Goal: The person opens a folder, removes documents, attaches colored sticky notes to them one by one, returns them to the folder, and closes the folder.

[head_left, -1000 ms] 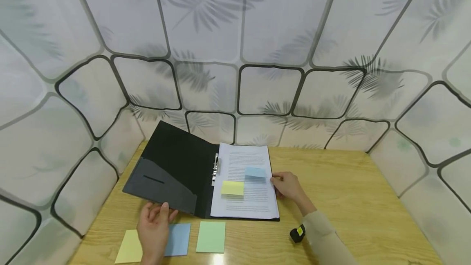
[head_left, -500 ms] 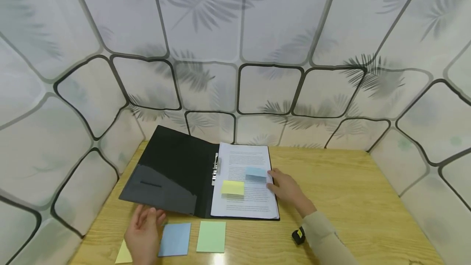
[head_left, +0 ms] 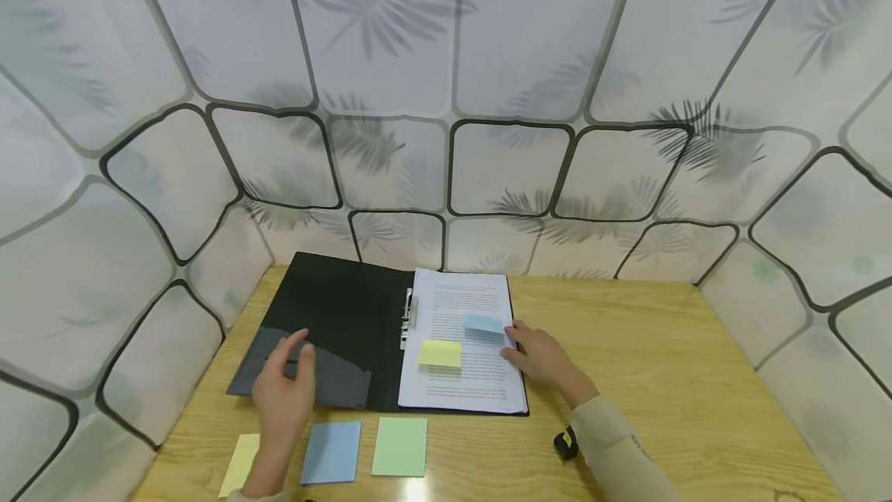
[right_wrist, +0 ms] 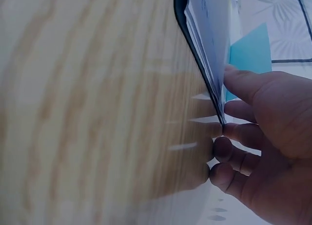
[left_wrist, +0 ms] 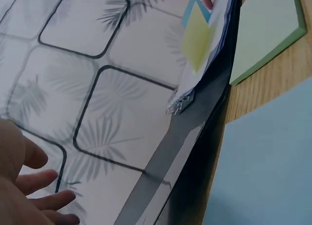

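A black folder (head_left: pixel 348 285) lies spread on the table, a stack of printed pages (head_left: pixel 481 386) on its right half by the metal clip (head_left: pixel 407 320). On the top page are a yellow sticky note (head_left: pixel 440 353) and a blue sticky note (head_left: pixel 484 328). My left hand (head_left: pixel 284 393) holds nothing, its fingers apart over the grey pocket (head_left: pixel 341 378) of the left cover. At the right edge of the pages, my right hand (head_left: pixel 547 359) rests with thumb and index finger on the paper. Its other fingers (right_wrist: pixel 231 174) sit beside the folder's edge at the wood.
Sticky note pads in yellow (head_left: pixel 240 463), blue (head_left: pixel 331 452) and green (head_left: pixel 399 448) lie in a row before the folder. A small black tape measure (head_left: pixel 566 444) sits by the right sleeve (head_left: pixel 613 440). Patterned fabric walls (head_left: pixel 516 169) stand behind and beside the wooden table (head_left: pixel 641 347).
The folder's left cover has lowered toward the table, and my left hand has let go of its edge and risen over the pocket. My right fingers have shifted slightly onto the pages.
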Motion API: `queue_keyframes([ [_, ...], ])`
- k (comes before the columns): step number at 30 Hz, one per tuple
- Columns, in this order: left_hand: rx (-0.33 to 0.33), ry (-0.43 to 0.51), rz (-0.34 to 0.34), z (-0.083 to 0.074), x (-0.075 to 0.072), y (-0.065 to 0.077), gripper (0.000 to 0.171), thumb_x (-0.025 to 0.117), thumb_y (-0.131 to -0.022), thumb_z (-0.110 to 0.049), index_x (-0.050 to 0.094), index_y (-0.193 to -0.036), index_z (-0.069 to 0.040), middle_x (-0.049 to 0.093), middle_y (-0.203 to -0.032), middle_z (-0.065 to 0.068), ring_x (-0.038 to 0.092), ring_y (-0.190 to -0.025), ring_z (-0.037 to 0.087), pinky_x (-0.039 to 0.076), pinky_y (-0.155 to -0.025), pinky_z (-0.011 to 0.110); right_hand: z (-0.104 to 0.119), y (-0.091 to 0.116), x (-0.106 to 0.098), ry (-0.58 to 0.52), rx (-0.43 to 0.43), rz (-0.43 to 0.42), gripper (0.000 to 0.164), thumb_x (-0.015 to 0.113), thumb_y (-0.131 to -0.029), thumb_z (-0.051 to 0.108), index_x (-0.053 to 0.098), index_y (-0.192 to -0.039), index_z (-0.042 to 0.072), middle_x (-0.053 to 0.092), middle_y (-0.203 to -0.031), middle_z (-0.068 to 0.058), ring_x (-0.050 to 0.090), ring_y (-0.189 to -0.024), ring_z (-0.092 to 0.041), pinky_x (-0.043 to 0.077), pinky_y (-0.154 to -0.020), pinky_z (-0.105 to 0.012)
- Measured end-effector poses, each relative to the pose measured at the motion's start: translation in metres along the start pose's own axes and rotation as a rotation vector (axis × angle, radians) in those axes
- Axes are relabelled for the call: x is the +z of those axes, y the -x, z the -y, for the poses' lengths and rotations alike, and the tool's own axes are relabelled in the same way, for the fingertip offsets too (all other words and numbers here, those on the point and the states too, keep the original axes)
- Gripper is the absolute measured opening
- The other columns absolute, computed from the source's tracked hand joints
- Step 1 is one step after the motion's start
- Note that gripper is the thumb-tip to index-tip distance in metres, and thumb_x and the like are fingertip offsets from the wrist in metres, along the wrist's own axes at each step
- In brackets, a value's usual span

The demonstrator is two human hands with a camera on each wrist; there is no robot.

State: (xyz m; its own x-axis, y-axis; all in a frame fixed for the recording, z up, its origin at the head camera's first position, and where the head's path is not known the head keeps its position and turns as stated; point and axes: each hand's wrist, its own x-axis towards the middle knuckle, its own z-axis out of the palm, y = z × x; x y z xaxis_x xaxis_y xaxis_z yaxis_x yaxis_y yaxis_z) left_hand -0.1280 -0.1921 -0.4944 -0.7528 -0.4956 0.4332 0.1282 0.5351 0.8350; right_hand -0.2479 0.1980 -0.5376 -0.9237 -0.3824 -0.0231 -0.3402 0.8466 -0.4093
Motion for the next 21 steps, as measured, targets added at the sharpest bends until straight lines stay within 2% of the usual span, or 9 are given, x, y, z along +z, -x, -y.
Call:
queue_keyframes([
  [1,0.020,-0.012,0.088,-0.001,0.009,-0.004,0.033,0.065,-0.105,-0.014,0.069,-0.135,-0.003,0.070,-0.130,0.028,0.062,-0.128,0.051,0.053,-0.102,0.061,-0.001,0.000,0.000,0.013,-0.006,0.002,0.055,0.063,-0.107,0.026,0.053,-0.151,-0.005,0.045,-0.159,-0.031,0.052,-0.140,-0.051,0.044,-0.116,-0.061],
  [2,0.031,-0.020,0.169,-0.001,0.018,-0.008,0.033,0.065,-0.106,-0.016,0.069,-0.136,-0.003,0.070,-0.131,0.029,0.061,-0.128,0.052,0.051,-0.100,0.067,-0.002,0.000,0.000,0.030,-0.013,0.005,0.056,0.063,-0.107,0.028,0.052,-0.151,-0.006,0.045,-0.159,-0.031,0.052,-0.140,-0.051,0.044,-0.116,-0.061],
  [4,0.044,-0.055,0.308,0.000,0.039,-0.015,0.037,0.063,-0.107,-0.021,0.066,-0.140,-0.004,0.066,-0.139,0.027,0.060,-0.128,0.052,0.052,-0.101,0.067,-0.003,0.000,0.001,0.059,-0.025,0.009,0.056,0.061,-0.108,0.029,0.052,-0.151,-0.006,0.045,-0.159,-0.032,0.053,-0.139,-0.051,0.043,-0.116,-0.061],
  [7,0.061,-0.097,0.456,0.002,0.069,-0.025,0.042,0.061,-0.108,-0.022,0.061,-0.144,-0.001,0.059,-0.147,0.030,0.056,-0.135,0.054,0.048,-0.109,0.067,-0.002,0.001,0.003,0.074,-0.035,0.004,0.056,0.061,-0.108,0.029,0.053,-0.149,-0.007,0.044,-0.159,-0.033,0.053,-0.138,-0.052,0.042,-0.116,-0.062],
  [8,0.076,-0.108,0.487,0.003,0.077,-0.029,0.043,0.060,-0.108,-0.021,0.060,-0.144,0.001,0.054,-0.152,0.032,0.045,-0.145,0.055,0.038,-0.117,0.070,-0.001,0.002,0.004,0.071,-0.033,0.004,0.055,0.061,-0.108,0.028,0.053,-0.149,-0.007,0.044,-0.160,-0.032,0.053,-0.139,-0.051,0.042,-0.116,-0.062],
  [12,0.133,-0.186,0.581,0.005,0.104,-0.044,0.048,0.056,-0.110,-0.024,0.056,-0.146,0.008,0.043,-0.155,0.041,0.029,-0.150,0.062,0.023,-0.122,0.075,0.002,0.003,0.004,0.046,-0.029,-0.005,0.055,0.062,-0.107,0.026,0.053,-0.150,-0.007,0.042,-0.162,-0.029,0.052,-0.140,-0.050,0.042,-0.117,-0.061],
  [14,0.141,-0.242,0.618,0.005,0.115,-0.049,0.051,0.053,-0.111,-0.027,0.054,-0.147,0.009,0.037,-0.158,0.043,0.022,-0.153,0.063,0.016,-0.124,0.075,0.002,0.003,0.004,0.038,-0.030,-0.006,0.055,0.062,-0.107,0.027,0.052,-0.150,-0.007,0.043,-0.163,-0.027,0.053,-0.140,-0.048,0.042,-0.116,-0.060],
  [18,0.130,-0.368,0.670,0.006,0.132,-0.054,0.057,0.051,-0.112,-0.033,0.051,-0.149,0.010,0.026,-0.164,0.042,0.013,-0.157,0.061,0.010,-0.127,0.072,0.001,0.004,0.001,0.024,-0.028,0.003,0.056,0.063,-0.107,0.028,0.053,-0.150,-0.006,0.046,-0.161,-0.025,0.054,-0.139,-0.047,0.044,-0.115,-0.058],
  [21,0.126,-0.433,0.691,0.006,0.144,-0.052,0.058,0.052,-0.111,-0.034,0.052,-0.149,0.010,0.023,-0.165,0.042,0.011,-0.158,0.059,0.010,-0.128,0.070,0.000,0.004,-0.002,0.014,-0.018,0.019,0.056,0.063,-0.107,0.028,0.053,-0.150,-0.006,0.046,-0.161,-0.025,0.053,-0.139,-0.047,0.044,-0.115,-0.058],
])
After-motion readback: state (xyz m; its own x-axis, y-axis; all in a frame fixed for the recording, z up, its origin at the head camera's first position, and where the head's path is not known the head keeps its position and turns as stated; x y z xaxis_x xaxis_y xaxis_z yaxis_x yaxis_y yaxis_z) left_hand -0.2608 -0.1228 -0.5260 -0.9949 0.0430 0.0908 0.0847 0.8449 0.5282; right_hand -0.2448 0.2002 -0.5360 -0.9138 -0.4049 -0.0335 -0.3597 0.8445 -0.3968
